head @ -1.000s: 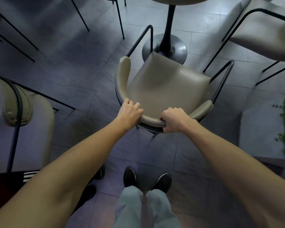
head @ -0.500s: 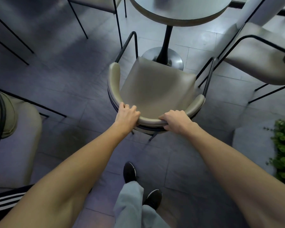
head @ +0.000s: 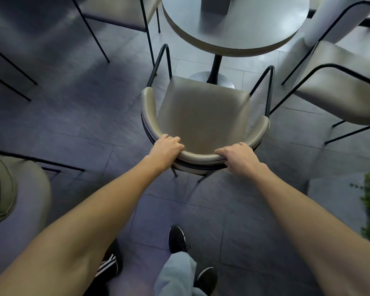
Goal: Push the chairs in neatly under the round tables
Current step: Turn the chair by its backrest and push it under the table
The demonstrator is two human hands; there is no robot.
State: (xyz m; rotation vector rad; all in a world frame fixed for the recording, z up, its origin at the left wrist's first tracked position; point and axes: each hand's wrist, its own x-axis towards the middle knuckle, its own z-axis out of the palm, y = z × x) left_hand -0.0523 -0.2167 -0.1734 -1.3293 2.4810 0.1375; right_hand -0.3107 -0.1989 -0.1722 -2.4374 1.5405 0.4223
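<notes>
Head view: left hand [head: 167,146] and right hand [head: 239,155] both grasp the chair [head: 201,116] back, probably to steer it straight under the far round table [head: 235,24].

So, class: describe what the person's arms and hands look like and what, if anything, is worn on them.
Both forearms are bare from the bottom of the picture to the wrists: no sleeves show. The left hand and right hand wear no gloves, and no rings, watch or bracelets can be seen. The fingers are uncovered. The arms look stretched and wide near the picture's lower corners, an effect of the wide-angle lens.
</notes>
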